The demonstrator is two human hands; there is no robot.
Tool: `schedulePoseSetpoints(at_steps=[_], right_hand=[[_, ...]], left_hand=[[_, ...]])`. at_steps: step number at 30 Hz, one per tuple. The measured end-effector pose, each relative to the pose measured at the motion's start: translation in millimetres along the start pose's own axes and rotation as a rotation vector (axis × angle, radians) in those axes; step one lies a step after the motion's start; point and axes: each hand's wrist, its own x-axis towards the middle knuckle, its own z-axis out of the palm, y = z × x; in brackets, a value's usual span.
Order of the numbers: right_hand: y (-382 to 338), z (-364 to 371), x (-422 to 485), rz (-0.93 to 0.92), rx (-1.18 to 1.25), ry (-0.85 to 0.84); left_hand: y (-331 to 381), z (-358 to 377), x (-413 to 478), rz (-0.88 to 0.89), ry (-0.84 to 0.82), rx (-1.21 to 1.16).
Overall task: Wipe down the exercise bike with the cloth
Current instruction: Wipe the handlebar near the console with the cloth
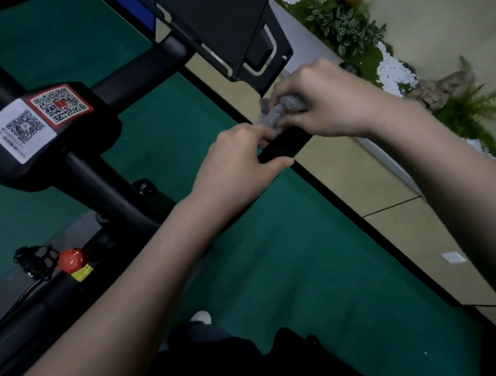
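Wiping handlebar grip [283,149]: my right hand [324,102] clutching bunched grey cloth [280,113] against it, my left hand [236,163] curling round grip, steadying. Next, likely: sliding cloth along grip, keeping pressure.

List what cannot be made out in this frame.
Head view only.
The cloth: mostly covered by the right hand; its size is hidden.
The handlebar: hidden under the cloth and the left hand, bar a short stretch.
The stickers: print too small and dim to read.
The bike frame: cut off by the left edge.
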Motion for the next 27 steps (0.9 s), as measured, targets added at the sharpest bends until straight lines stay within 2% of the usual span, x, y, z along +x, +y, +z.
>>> schedulePoseSetpoints(at_steps=[4,9,14,20,25,27], right_hand=[[-1.2,-10.0,8.5,0.032,-0.013,-0.105],[9.8,-19.4,14.3,0.140,-0.030,-0.054],[4.3,-22.7,10.5,0.026,0.026,-0.177],[28.1,-38.2,9.5,0.164,0.022,0.002],[24.2,-28.0,2.6,0.086,0.051,-0.043],[28.6,-23.8,-1.4,0.111,0.073,0.084]], left_hand=[[-3.5,2.5,-0.6,-0.008,0.013,-0.020],[-4.5,3.3,1.1,-0.002,0.002,-0.030],[-6.3,2.5,1.6,0.002,-0.007,-0.039],[0.3,-0.6,10.8,0.003,-0.016,-0.049],[11.0,5.6,19.7,0.037,-0.032,-0.018],[14.4,8.8,21.4,0.052,-0.040,-0.012]])
